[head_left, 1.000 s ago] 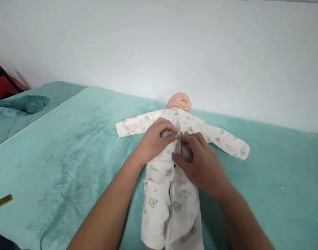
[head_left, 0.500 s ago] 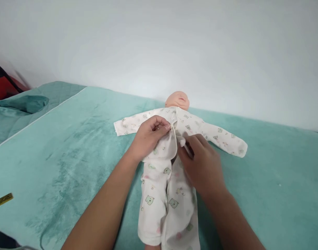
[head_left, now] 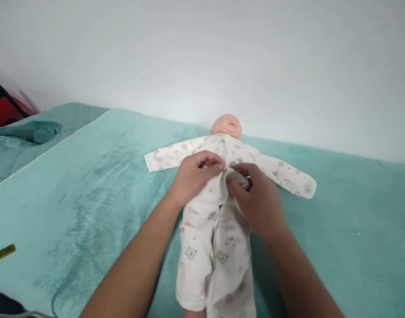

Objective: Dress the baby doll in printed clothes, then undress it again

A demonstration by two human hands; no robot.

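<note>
A baby doll (head_left: 226, 125) lies on its back, its head toward the wall and both arms spread wide. It wears a white printed baby shirt (head_left: 202, 145) and matching pants (head_left: 197, 265). My left hand (head_left: 200, 174) is closed, thumb and fingers pinching the shirt's front edge at the chest. Just to its right, my right hand (head_left: 257, 190) is closed too, pinching the other front edge of the shirt. The two sets of fingertips almost meet at the middle of the chest. What exactly lies between the fingertips, perhaps a small fastening, is too small to make out.
Teal plush cloth (head_left: 99, 185) covers the surface under the doll. A white wall (head_left: 202, 57) rises behind. At the left lie a folded quilted part (head_left: 26, 132), a red and black item (head_left: 5, 104), a yellow strip (head_left: 2, 254) and a thin cable (head_left: 53, 300).
The hands have come closer together, the left shifting right and the right slightly up. The shirt's front edges, apart before, now meet at the fingertips.
</note>
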